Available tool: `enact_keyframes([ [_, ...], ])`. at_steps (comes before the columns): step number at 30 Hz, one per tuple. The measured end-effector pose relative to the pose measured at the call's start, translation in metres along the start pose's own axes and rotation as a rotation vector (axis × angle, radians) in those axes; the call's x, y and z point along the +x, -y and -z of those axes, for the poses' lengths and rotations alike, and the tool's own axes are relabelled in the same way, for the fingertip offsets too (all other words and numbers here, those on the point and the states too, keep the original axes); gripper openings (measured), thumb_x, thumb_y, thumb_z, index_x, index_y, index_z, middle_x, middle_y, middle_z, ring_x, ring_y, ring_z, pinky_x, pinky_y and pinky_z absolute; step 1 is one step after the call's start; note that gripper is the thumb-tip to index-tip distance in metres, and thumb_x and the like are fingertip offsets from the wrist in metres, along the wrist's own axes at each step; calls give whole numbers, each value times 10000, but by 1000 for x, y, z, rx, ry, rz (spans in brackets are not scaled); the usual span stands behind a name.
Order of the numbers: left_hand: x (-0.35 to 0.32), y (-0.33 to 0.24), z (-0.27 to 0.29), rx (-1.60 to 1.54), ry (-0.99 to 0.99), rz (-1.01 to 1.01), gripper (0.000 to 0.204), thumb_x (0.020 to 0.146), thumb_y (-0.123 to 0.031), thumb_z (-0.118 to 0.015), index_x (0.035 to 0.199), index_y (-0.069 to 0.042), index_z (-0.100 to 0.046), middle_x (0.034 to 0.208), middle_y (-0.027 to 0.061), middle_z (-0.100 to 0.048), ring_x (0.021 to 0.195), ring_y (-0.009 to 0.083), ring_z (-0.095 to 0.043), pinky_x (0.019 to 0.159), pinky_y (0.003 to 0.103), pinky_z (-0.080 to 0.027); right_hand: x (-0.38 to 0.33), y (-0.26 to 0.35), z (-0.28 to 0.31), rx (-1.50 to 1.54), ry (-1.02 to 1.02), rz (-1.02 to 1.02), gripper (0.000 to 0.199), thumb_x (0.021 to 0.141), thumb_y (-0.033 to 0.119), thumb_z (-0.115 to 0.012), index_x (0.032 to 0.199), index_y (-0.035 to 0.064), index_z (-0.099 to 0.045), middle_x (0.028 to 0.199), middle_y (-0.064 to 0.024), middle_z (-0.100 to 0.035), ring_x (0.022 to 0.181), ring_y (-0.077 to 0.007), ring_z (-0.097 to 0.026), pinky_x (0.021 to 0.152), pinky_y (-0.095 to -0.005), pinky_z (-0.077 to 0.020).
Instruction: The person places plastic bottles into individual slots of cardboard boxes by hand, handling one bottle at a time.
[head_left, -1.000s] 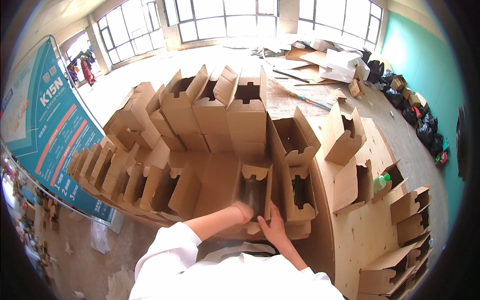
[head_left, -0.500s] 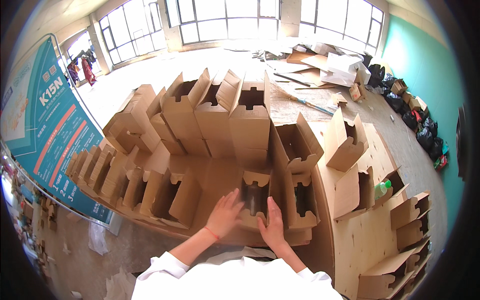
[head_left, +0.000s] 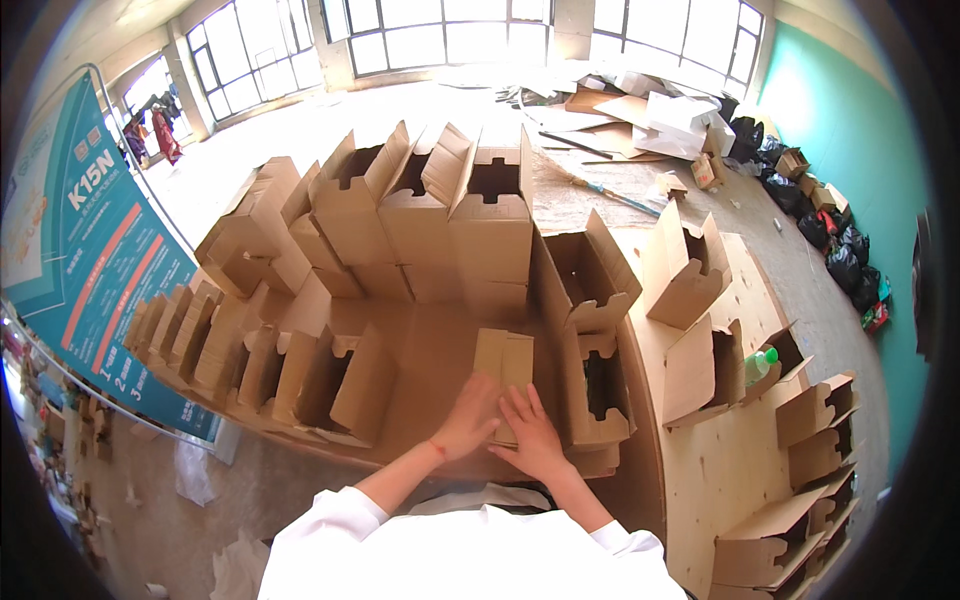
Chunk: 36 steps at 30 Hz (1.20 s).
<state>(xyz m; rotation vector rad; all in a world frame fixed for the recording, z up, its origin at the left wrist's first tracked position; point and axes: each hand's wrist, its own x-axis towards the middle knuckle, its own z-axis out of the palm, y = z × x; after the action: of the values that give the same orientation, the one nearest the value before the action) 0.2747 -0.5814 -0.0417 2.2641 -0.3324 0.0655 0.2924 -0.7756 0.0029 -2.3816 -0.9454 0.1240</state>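
Observation:
A small brown cardboard box [head_left: 503, 355] stands in front of me, its top flaps folded down over the opening. My right hand [head_left: 533, 436] lies on its near right part with the fingers spread. On the left side of the same box is my left hand [head_left: 470, 415], fingers stretched out and slightly blurred, a red string around the wrist. Both hands hide much of the box's near end. Just right of it stands an open box [head_left: 603, 400] with something dark inside.
Tall open boxes [head_left: 487, 235] stand behind, and a row of open boxes [head_left: 330, 390] lines the left. On the right, a wooden board [head_left: 690, 470] carries more boxes and a green-capped bottle [head_left: 762, 362]. A blue banner [head_left: 95, 260] stands far left.
The box's flaps, open before with a clear bottle-like thing showing inside, are now folded down. Both hands have moved closer together, over the box.

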Motion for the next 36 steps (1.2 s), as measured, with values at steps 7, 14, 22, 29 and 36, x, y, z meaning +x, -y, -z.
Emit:
enact_keyframes([
  [7,6,20,-32,-931,-36,396,849,896,-216,-655,1520,-43,-108,1479,164,-335,1369,251,-332,1112,366,-310,-20,-5,-17,60,-149,45,642,778,189,-737,1338,3,-482,1446,-173,-403,1382,-363,-308,1118,-445,-308],
  [14,11,-9,-56,-832,76,385,799,928,-228,-616,1520,-46,-112,1463,142,-374,1353,227,-362,1091,340,-340,-43,-3,-7,-96,-247,-25,631,763,149,-725,1320,-21,-484,1403,-193,-446,1337,-355,-378,1106,-491,-294],
  [22,15,-30,-71,-649,-26,313,761,949,-325,-568,1512,-32,-148,1482,163,-357,1369,244,-347,1126,364,-287,-50,-18,-5,-254,-180,-11,723,742,192,-733,1377,20,-433,1428,-189,-416,1350,-356,-359,1125,-496,-248],
  [29,-13,-36,-26,-184,-350,308,613,892,-299,-623,1386,-18,-394,1390,212,-435,1297,351,-409,1104,429,-308,-48,-22,-11,-328,-137,-12,762,748,196,-729,1412,33,-391,1457,-175,-382,1359,-353,-340,1129,-513,-230],
  [36,-83,-21,127,724,-893,548,365,803,-234,-700,1108,-48,-623,1077,167,-625,1040,344,-575,890,438,-462,-46,-15,-12,-365,-175,-20,745,757,217,-730,1405,53,-403,1458,-151,-381,1368,-329,-330,1141,-487,-231],
])
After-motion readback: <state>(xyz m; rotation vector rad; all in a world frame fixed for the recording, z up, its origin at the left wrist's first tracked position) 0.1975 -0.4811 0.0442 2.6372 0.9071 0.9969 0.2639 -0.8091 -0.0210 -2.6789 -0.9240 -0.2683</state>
